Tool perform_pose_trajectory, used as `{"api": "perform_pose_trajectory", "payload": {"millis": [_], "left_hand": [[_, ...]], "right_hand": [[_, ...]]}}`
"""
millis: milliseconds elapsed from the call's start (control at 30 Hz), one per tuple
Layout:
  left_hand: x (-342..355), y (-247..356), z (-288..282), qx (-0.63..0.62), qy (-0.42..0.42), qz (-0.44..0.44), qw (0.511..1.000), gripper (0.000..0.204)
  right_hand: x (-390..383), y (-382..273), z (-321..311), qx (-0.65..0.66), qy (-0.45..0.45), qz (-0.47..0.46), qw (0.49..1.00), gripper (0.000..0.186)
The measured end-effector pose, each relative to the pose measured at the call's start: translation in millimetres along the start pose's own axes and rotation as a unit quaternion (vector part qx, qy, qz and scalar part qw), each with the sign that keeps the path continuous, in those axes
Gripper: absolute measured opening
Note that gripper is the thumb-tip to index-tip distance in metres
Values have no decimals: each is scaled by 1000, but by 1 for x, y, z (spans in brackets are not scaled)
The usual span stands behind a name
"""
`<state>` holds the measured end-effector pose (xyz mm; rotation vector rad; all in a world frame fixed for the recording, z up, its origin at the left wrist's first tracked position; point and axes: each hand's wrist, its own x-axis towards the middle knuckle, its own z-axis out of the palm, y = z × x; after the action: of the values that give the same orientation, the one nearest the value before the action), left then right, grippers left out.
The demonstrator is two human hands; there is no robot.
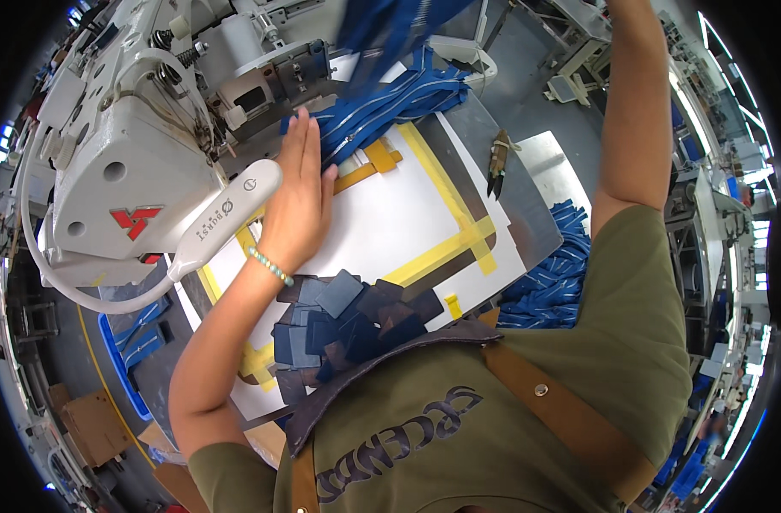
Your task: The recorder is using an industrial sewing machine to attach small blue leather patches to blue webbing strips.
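My left hand [301,201] reaches up over the white sheet, with its fingers stretched out and close together. The fingertips lie against the left end of a pile of blue zipper strips [399,103]. Whether the palm presses on the strips or only touches them, I cannot tell. Above the pile hangs another blue bundle [395,30], smeared by motion and cut off by the top edge; a line of zipper teeth shows on it. My right forearm rises at the right and leaves the picture at the top, so the right hand is out of sight.
A white sewing machine [117,171] with a pale lamp arm [224,218] stands at the left. Dark blue fabric patches [348,321] lie near my body. Thread snips [498,162] rest right of the yellow-taped white sheet [390,222]. More zipper strips [549,286] are heaped beside my right side.
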<state>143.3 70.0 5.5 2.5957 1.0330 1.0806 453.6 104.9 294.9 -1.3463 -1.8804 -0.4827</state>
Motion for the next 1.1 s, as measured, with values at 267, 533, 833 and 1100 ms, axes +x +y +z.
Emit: {"api": "perform_pose_trajectory", "payload": {"millis": [267, 533, 833, 1100], "left_hand": [[-60, 32, -47, -27, -100, 14, 995, 69], [-67, 38, -72, 7, -62, 40, 997, 61], [1, 17, 4, 164, -108, 103, 975, 52], [17, -22, 9, 228, -140, 96, 959, 55]], "right_hand": [[-136, 37, 131, -158, -330, 53, 929, 38], [-112, 102, 111, 30, -546, 40, 836, 56], [-121, 150, 215, -84, -394, -52, 914, 34], [-75, 103, 136, -203, -258, -64, 942, 14]]}}
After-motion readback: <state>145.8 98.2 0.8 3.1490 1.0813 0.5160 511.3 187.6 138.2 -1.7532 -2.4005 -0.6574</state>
